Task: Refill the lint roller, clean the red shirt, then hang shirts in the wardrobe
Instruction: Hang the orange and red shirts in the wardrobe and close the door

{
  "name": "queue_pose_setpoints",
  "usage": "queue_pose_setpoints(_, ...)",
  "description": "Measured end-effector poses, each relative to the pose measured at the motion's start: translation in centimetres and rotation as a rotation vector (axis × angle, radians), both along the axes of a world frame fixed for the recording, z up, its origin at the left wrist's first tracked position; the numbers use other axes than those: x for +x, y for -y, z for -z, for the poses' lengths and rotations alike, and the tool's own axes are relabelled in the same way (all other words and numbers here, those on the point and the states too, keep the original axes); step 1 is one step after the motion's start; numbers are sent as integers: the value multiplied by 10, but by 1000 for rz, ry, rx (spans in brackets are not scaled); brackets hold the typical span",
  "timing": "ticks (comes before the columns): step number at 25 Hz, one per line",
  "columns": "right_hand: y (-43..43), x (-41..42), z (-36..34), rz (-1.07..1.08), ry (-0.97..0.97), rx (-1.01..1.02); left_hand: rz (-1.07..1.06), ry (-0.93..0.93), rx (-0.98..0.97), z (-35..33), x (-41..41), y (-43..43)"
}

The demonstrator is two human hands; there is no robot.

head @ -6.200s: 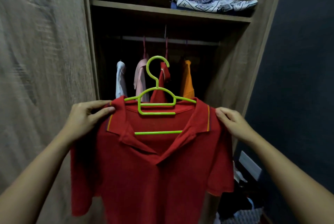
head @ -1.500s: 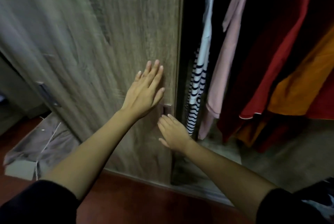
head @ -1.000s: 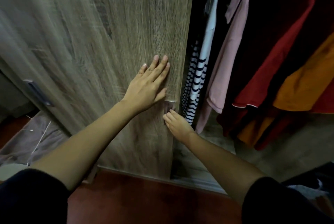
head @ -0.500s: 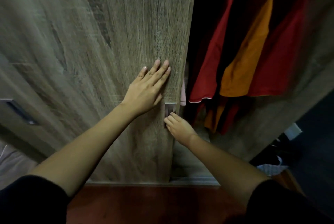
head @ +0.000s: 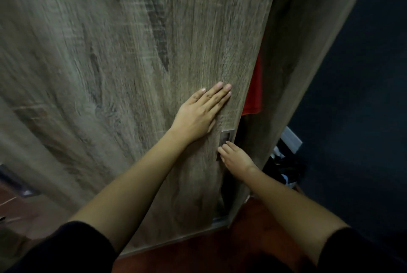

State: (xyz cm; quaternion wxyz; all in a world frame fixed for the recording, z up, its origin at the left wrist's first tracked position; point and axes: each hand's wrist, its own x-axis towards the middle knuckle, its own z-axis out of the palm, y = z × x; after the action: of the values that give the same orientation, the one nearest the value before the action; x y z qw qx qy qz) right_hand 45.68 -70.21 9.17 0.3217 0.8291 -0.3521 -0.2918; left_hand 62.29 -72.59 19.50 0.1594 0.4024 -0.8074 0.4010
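Note:
The wooden sliding wardrobe door [head: 132, 74] fills most of the view. My left hand [head: 199, 114] lies flat on it near its right edge, fingers together and extended. My right hand [head: 235, 158] has its fingertips at the small metal recessed handle [head: 226, 136] on the door's edge. Only a narrow gap remains between the door and the wardrobe's right side panel [head: 297, 63]. Through the gap a strip of a red shirt [head: 254, 92] shows; the other hanging shirts are hidden.
A dark blue wall [head: 363, 96] stands to the right with a white wall socket [head: 290, 139] low on it. Dark clothes or bags [head: 284, 169] lie on the floor by the wardrobe's corner. The floor [head: 220, 248] is reddish-brown.
The door has slid to the right under both hands. The opening has narrowed from showing several shirts to a thin slit with only a red strip visible.

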Motion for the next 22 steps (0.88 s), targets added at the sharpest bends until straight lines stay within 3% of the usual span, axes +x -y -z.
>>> queue_pose_setpoints(9,21,-92,-6,156,50,46,14,19,-62,6,-103,31)
queue_pose_setpoints(22,27,-129,-3,157,156,64,-49,-20,-57,8,-138,30)
